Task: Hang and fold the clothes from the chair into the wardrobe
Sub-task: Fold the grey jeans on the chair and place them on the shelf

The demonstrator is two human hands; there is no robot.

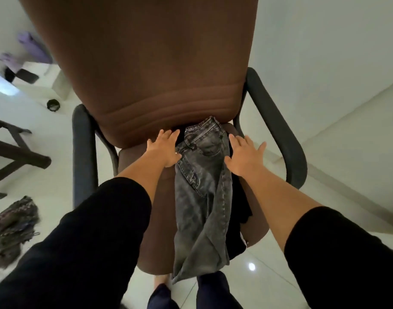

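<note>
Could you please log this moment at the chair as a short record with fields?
setting: brown office chair on a pale tiled floor
garment on seat: grey jeans, waistband toward the backrest, legs hanging over the front edge
underneath: a black garment
left hand: fingers spread, at the jeans' left edge
right hand: fingers spread, at the right edge
on the floor, left: patterned cloth

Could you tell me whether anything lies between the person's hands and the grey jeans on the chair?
Nothing visible does: the left hand and right hand, fingers spread, flank the grey jeans, which lie atop a black garment.
</note>
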